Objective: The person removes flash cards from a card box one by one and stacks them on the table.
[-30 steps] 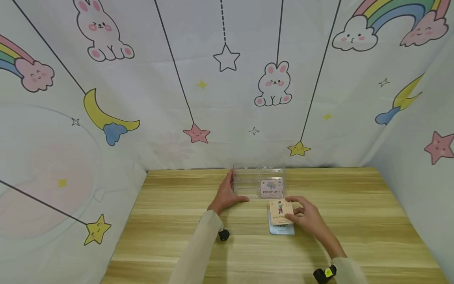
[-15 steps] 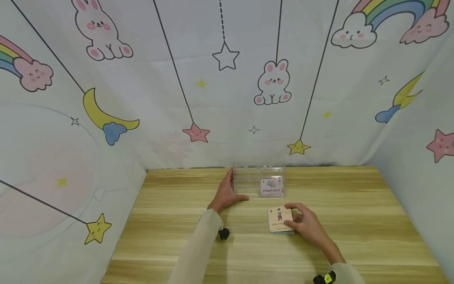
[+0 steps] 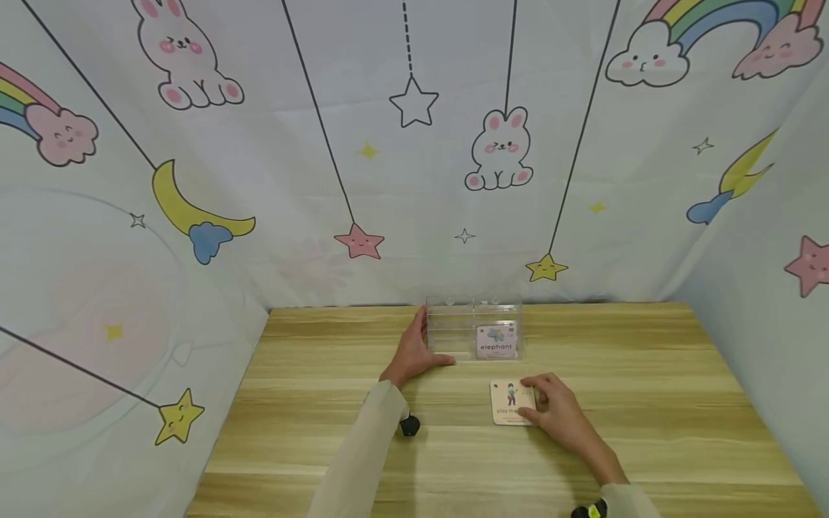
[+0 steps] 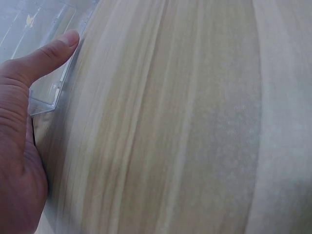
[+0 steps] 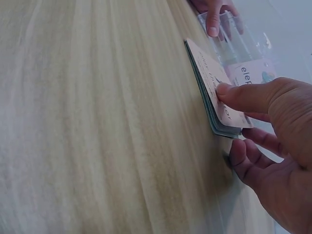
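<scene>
A clear plastic compartment box (image 3: 451, 338) stands near the back edge of the table. My left hand (image 3: 416, 352) holds its left end, thumb along the front edge and fingers at the side; the left wrist view shows the thumb (image 4: 46, 58) over the rim. A purple-pink "elephant" card (image 3: 496, 342) sits in the box's front right compartment. In front of the box, a cream picture card (image 3: 505, 401) with a standing figure lies on top of a stack of cards (image 5: 207, 105). My right hand (image 3: 560, 410) pinches the cream card at its right side, thumb on its face.
The wood-grain table (image 3: 311, 417) ends at a printed cloth backdrop (image 3: 414, 187) just behind the box. More cloth hangs at the left and right. A black wrist camera (image 3: 409, 426) sits on my left wrist.
My right hand has brought the cream card down and toward me onto the stack, covering the blue card seen under it before. The left hand and the box have stayed in place.
</scene>
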Demonstrator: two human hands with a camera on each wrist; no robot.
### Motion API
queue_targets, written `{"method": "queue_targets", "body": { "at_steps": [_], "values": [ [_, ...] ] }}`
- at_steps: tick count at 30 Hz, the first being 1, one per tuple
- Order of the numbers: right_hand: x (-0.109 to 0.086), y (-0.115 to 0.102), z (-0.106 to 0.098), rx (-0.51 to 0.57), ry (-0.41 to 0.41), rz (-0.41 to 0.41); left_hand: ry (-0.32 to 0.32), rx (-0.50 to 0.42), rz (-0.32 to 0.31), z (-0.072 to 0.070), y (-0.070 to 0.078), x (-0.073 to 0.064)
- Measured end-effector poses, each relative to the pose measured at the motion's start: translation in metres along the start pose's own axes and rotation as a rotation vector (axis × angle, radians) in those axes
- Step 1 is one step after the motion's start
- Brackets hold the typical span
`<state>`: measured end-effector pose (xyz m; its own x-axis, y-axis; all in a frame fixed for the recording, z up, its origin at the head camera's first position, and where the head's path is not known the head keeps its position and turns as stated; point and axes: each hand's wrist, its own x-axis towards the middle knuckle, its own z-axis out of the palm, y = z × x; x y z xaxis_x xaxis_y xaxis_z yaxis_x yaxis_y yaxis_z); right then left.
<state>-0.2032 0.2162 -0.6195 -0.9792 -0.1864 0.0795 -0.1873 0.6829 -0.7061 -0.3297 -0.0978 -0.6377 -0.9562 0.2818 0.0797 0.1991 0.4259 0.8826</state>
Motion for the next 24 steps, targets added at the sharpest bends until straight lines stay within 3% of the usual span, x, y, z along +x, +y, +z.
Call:
{"method": "queue_targets", "body": {
  "at_steps": [15, 24],
  "values": [
    [0.006, -0.002, -0.004, -0.064, -0.008, -0.053, 0.002, 0.0, 0.008, -0.001, 0.001, -0.001],
    [0.032, -0.003, -0.013, 0.029, 0.056, -0.105, 0.008, -0.012, 0.032, 0.0, -0.001, 0.0]
  ]
}}
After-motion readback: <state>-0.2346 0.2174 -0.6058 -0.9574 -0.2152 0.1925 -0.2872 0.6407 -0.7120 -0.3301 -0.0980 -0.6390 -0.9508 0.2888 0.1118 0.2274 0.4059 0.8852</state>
